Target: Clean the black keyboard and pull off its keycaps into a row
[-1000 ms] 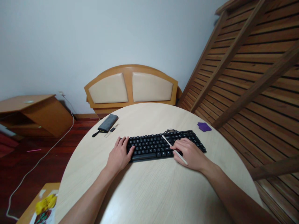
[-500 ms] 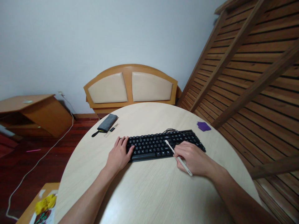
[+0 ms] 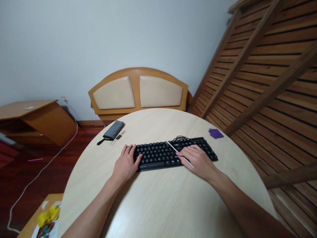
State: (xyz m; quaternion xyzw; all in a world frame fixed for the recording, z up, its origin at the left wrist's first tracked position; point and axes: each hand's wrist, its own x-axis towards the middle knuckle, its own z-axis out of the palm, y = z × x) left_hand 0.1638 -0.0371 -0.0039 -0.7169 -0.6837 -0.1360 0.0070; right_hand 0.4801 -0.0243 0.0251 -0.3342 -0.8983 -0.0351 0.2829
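Note:
A black keyboard (image 3: 158,154) lies flat on the round pale wooden table (image 3: 153,205). My left hand (image 3: 126,163) grips its left end, fingers along the edge and thumb over the keys. In my right hand (image 3: 198,161) is a slim white brush (image 3: 172,146), pinched by the fingers and slanting to the upper left. Its tip is at the upper rows of keys, right of the middle; whether it touches them is hard to tell. The right hand hovers over or rests on the keyboard's lower right part and hides some keys.
Left of the keyboard lie a grey pouch (image 3: 114,130) with a black loop and a small black-and-clear item (image 3: 119,137). A purple cloth (image 3: 216,133) sits at the right edge. The keyboard's coiled cable (image 3: 181,137) is behind it. Wooden slats (image 3: 247,99) lean at right.
My right hand has shifted up and left with the brush, whose tip moved from the right-middle keys toward the upper rows. The left hand and keyboard stay put.

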